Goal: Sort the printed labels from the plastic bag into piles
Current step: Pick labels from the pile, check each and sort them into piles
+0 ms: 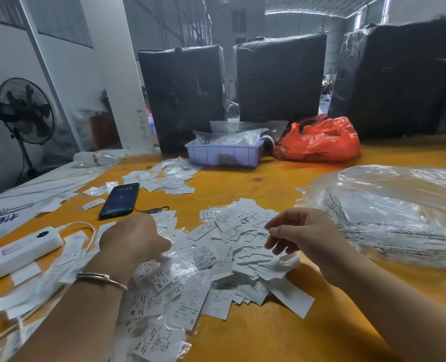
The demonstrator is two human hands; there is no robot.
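I take the heap of small white printed paper labels (229, 252) on the orange wooden desk (268, 335) as my landmark. My left hand (133, 239) rests on its left edge, knuckles up, fingers curled under; I cannot tell whether that grip holds a label. My right hand (300, 231) hovers over the heap's right side, thumb and forefinger close together, other fingers loose, apparently holding nothing. To the right of the heap lies the large crumpled clear plastic bag (389, 218), with more printed sheets showing through it.

I judge these labels feather-light, thin and limp. Some sit in glossy clear sleeves, so they should slide on each other. I would pinch one by a free corner and lift it clear, pressing lightly.

A smaller scatter of labels (164, 178) lies beyond the heap, past the black smartphone (120, 199). Size letters like XS, S and M are readable; the fine print is not. Lower layers are buried.
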